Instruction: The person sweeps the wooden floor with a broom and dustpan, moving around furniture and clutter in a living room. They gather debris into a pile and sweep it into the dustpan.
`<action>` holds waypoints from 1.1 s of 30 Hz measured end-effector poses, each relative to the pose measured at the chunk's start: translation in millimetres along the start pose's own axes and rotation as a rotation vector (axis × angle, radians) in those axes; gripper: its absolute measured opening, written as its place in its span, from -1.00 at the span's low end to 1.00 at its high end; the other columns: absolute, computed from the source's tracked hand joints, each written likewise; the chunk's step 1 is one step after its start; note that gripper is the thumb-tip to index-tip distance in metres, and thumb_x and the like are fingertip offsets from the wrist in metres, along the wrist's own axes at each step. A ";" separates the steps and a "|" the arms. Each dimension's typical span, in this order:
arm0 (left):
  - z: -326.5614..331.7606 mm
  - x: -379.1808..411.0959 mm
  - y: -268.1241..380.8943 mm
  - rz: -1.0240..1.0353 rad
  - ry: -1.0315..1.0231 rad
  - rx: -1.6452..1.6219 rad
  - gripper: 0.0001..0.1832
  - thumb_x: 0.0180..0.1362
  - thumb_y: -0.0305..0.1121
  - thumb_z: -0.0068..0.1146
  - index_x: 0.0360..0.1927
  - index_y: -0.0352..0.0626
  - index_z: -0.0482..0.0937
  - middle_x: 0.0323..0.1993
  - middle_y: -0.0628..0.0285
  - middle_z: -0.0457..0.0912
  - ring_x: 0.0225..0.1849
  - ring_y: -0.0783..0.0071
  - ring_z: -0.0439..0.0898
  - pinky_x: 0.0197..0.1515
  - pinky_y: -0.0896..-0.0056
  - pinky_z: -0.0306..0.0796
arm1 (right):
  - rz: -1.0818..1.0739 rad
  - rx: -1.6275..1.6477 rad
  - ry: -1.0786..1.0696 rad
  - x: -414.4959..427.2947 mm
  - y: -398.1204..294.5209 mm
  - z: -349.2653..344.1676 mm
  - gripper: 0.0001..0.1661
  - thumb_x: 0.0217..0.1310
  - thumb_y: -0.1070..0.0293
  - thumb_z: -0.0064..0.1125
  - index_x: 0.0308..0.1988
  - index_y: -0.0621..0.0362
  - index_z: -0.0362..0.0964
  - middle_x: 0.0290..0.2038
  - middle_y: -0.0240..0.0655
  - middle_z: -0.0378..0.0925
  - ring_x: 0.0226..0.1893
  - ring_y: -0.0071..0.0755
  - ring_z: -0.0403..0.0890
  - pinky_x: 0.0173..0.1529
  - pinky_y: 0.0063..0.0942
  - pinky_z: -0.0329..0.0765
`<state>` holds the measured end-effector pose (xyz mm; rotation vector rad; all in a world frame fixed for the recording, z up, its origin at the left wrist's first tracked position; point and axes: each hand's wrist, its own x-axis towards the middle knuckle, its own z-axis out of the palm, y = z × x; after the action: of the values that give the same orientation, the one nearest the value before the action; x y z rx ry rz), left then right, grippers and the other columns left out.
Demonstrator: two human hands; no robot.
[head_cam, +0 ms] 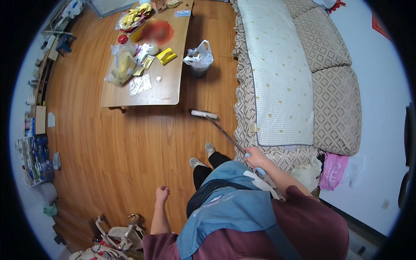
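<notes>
My right hand [255, 157] is closed around the blue grip of a long-handled broom [227, 135]. The broom's pale head [204, 114] is at the wooden floor, between the low wooden table and the sofa. Out to my left side hangs my left hand [162, 193], with its fingers curled; nothing shows in it. My shoes [197, 162] are on the floor between the hands and the broom head. The bristles are too dark and blurred to make out.
A wooden table [169, 94] bears bags, a yellow packet [166, 56] and a red-lidded jar [123, 39]. Beside it stands a bin lined with a plastic bag [199, 60]. A covered sofa [282, 97] runs along the right. A stroller [122, 235] is at the lower left, shelves at the far left.
</notes>
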<state>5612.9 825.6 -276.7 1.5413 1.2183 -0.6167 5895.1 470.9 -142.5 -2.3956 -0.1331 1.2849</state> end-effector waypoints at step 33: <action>-4.3 -31.7 -6.0 0.082 0.070 -0.313 -0.83 -0.05 -0.46 -0.11 -0.37 -0.35 0.40 -0.50 0.17 0.46 -0.47 0.47 0.46 -0.45 0.53 0.38 | -0.219 -0.260 0.016 24.5 -47.7 4.1 -0.65 -0.28 0.46 -0.10 -0.31 0.21 0.34 -0.42 0.01 0.40 -0.33 -0.01 0.40 -0.22 -0.28 0.34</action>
<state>5595.4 817.1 -250.6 1.3492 1.2324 -0.3032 5911.0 522.3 -144.3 -2.5179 -0.5735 1.2084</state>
